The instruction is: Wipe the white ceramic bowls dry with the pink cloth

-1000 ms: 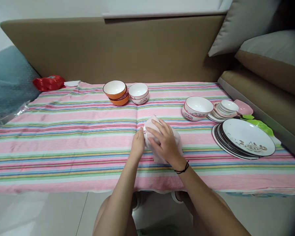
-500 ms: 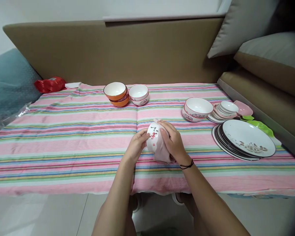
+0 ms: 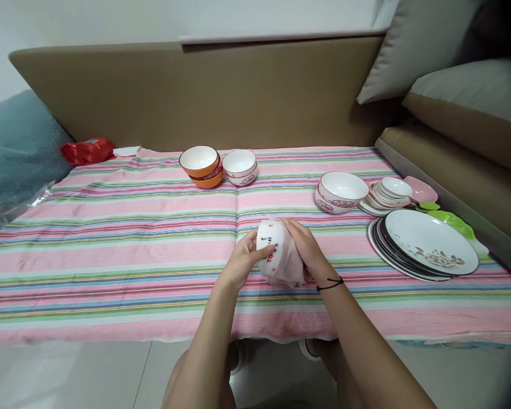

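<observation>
Head view: left hand grips bowl, right hand holds cloth against its right side; gentle pressure should suit.

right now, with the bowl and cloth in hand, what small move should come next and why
I'd probably turn the bowl slightly with the left hand, the right hand holding the pink cloth against it: the left thumb lies on a printed, uncovered side, and the cloth covers only part of the bowl.

Plates lie on the tablecloth — right of the held bowl.
</observation>
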### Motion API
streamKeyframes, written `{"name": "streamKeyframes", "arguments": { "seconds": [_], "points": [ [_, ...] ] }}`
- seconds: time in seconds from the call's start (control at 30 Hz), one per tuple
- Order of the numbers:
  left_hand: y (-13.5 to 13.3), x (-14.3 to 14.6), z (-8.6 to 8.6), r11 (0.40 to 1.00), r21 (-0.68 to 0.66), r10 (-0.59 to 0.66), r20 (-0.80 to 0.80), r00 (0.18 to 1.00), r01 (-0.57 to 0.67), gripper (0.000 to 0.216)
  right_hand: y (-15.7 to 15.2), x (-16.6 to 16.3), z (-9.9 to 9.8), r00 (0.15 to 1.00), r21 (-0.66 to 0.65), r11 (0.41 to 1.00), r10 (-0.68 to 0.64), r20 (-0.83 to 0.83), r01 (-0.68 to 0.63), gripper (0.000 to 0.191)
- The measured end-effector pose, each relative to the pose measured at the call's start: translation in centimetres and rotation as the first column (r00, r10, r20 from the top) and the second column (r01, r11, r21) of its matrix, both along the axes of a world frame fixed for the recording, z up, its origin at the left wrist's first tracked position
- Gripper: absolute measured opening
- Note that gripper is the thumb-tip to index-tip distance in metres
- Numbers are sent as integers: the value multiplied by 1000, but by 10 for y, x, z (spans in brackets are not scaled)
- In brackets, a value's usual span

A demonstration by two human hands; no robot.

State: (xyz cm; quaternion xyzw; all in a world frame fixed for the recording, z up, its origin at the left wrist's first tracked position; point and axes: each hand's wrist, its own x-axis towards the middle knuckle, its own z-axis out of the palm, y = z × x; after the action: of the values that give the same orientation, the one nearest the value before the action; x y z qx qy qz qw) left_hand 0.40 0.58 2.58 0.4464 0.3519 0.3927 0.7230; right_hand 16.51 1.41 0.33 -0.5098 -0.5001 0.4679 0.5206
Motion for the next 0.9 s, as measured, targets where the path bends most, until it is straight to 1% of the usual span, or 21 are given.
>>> {"name": "streamKeyframes", "arguments": {
  "seconds": [0.07, 0.1, 0.17, 0.23, 0.3, 0.4, 0.47, 0.57, 0.7, 0.8, 0.87, 0.9],
  "points": [
    [-2, 2, 3, 1000, -16, -21, -3, 1000, 21, 48, -1, 2, 1, 1000, 11, 1000, 0, -5, 0, 35],
    [-3, 4, 4, 999, -21, -30, -4, 1000, 29, 49, -2, 2, 3, 1000, 40, 999, 4, 16, -4, 35],
    [-4, 6, 3, 999, -26, -41, -12, 999, 40, 50, -6, -1, 8, 994, 140, 989, 23, 102, -37, 32],
    [-4, 6, 2, 999, -28, -48, -30, 998, 47, 44, -9, -5, 13, 975, 265, 960, 33, 219, -92, 29],
    [-4, 6, 1, 998, -28, -53, -48, 997, 52, 33, -12, -8, 17, 948, 367, 918, 30, 318, -152, 28],
    [-4, 4, 0, 999, -7, -43, -42, 998, 43, 23, -13, -10, 19, 926, 441, 874, 25, 377, -203, 27],
    [-5, 4, -1, 999, 0, -49, -10, 999, 49, 25, -12, -10, 18, 929, 436, 876, 34, 368, -205, 25],
    [-6, 3, -4, 996, -5, -91, 41, 995, 92, 30, -12, -9, 17, 944, 372, 912, 45, 328, -172, 26],
    [-8, 3, -14, 989, -5, -147, 19, 989, 147, 28, -10, -6, 13, 975, 277, 959, -5, 222, -59, 28],
    [-9, 4, -19, 978, -19, -210, -14, 978, 209, 25, -6, -1, 8, 986, 216, 976, -69, 150, 35, 29],
    [-8, 5, -18, 974, -23, -227, -28, 973, 226, 23, -5, 2, 6, 980, 244, 968, -98, 175, 53, 30],
    [-8, 6, -17, 974, -20, -225, -29, 974, 224, 21, -5, 2, 6, 971, 290, 957, -98, 219, 32, 30]
  ]
}}
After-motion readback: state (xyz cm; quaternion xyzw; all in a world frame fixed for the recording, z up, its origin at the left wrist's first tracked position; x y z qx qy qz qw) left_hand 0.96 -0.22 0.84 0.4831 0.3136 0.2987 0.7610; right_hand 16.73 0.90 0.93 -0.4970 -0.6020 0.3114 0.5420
